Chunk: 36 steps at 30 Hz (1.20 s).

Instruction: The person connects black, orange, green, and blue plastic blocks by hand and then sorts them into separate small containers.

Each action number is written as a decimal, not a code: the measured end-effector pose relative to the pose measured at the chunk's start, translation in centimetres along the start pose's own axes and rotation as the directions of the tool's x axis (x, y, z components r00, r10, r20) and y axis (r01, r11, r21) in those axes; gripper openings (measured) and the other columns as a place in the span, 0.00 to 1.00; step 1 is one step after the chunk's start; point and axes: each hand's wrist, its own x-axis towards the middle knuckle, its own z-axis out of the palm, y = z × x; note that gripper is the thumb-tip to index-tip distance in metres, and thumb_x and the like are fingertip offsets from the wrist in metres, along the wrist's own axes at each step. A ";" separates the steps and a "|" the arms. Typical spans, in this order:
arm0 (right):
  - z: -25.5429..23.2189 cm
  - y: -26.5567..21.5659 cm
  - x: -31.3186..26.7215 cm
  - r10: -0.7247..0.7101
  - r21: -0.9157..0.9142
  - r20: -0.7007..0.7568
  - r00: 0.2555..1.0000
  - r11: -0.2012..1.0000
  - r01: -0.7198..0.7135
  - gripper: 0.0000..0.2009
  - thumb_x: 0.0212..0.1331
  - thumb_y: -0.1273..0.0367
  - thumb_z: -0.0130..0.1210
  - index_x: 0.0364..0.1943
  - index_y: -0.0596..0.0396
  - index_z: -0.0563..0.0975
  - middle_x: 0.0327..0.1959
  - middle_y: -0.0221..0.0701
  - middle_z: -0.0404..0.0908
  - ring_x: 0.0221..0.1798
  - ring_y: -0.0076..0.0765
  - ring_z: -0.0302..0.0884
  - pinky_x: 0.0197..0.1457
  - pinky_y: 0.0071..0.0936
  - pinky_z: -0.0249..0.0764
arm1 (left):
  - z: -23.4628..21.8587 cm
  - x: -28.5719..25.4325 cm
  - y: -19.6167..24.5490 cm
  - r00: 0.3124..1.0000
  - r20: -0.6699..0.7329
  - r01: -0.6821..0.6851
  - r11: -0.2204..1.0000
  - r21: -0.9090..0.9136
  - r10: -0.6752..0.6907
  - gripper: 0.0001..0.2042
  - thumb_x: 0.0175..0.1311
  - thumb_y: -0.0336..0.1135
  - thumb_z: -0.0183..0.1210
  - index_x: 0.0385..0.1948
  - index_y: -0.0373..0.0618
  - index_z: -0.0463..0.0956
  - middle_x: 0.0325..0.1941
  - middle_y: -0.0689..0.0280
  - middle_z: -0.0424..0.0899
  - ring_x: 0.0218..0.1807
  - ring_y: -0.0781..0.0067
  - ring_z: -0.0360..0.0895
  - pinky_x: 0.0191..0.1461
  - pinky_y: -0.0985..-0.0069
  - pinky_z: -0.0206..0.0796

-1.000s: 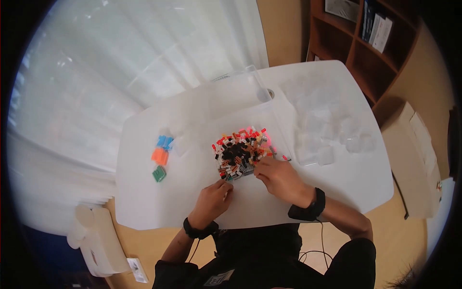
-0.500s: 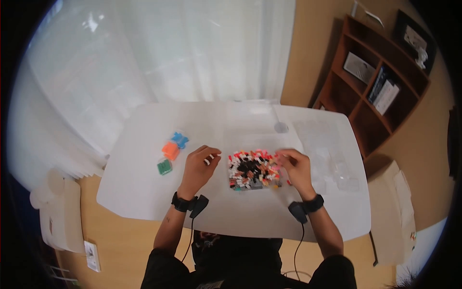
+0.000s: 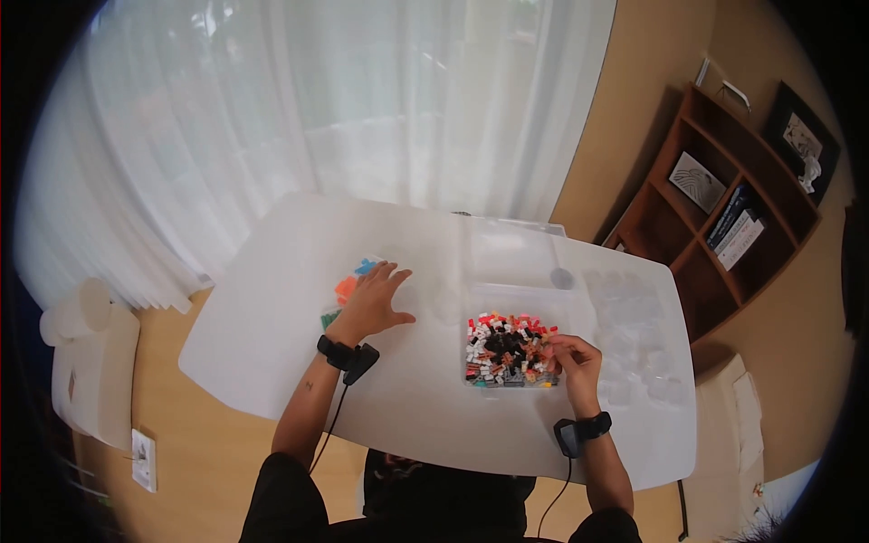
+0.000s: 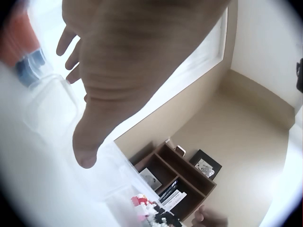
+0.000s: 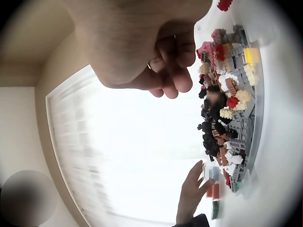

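Observation:
My left hand point(image 3: 364, 306) reaches over the left side of the table with its fingers spread and thumb held apart. Beneath and beside it lie small groups of blue bricks point(image 3: 366, 267), orange bricks point(image 3: 345, 290) and green bricks point(image 3: 329, 319), partly covered by the hand. In the right wrist view, the blue and orange groups appear near its fingertips. My right hand point(image 3: 577, 358) hovers at the right edge of a heap of small mixed building bricks point(image 3: 507, 348) in a shallow clear tray point(image 5: 259, 137). Its fingers are loosely curled, and no brick shows between them.
A clear lid-like box point(image 3: 516, 253) stands behind the brick heap. Several clear small containers point(image 3: 625, 335) spread over the right of the white table point(image 3: 425, 398). A bookshelf point(image 3: 724, 208) stands beyond the table, and cables hang from both wrist cameras.
My left hand has gone from beside the brick heap leftward to the coloured groups, its fingers spreading. My right hand stays at the heap's right side. The head view has shifted.

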 end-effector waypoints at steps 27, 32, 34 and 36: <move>-1.0 1.0 -0.8 -0.046 -0.049 0.028 0.999 0.998 0.048 0.09 0.54 0.81 0.54 0.36 0.58 0.82 0.29 0.30 0.82 0.25 0.17 0.74 0.28 0.17 0.68 | 0.7 6.3 3.9 0.792 0.504 -0.162 0.915 -0.370 0.344 0.13 0.45 0.29 0.68 0.34 0.46 0.78 0.47 0.64 0.74 0.49 0.62 0.73 0.50 0.71 0.67; -0.5 0.1 -1.1 -0.131 -0.080 0.107 0.986 0.987 0.140 0.14 0.54 0.79 0.58 0.46 0.56 0.78 0.40 0.33 0.81 0.34 0.23 0.78 0.35 0.19 0.75 | -2.4 4.8 7.1 0.854 0.512 0.108 0.931 -0.348 0.092 0.16 0.40 0.20 0.69 0.35 0.43 0.79 0.44 0.66 0.74 0.45 0.73 0.74 0.46 0.79 0.67; 0.3 -0.9 -1.3 -0.179 -0.107 0.137 0.974 0.975 0.194 0.19 0.53 0.76 0.62 0.52 0.53 0.76 0.45 0.32 0.79 0.38 0.24 0.78 0.38 0.20 0.76 | -3.5 4.8 9.2 0.845 0.524 0.130 0.908 -0.399 0.109 0.17 0.38 0.17 0.69 0.35 0.41 0.79 0.44 0.65 0.74 0.47 0.72 0.75 0.47 0.78 0.69; 0.8 -2.0 -1.7 -0.193 -0.175 0.249 0.949 0.955 0.240 0.32 0.51 0.72 0.65 0.63 0.49 0.66 0.57 0.33 0.71 0.51 0.29 0.75 0.45 0.22 0.78 | -3.9 4.6 11.2 0.850 0.509 0.187 0.828 -0.529 0.133 0.19 0.38 0.16 0.69 0.36 0.39 0.79 0.44 0.64 0.74 0.48 0.70 0.75 0.49 0.77 0.71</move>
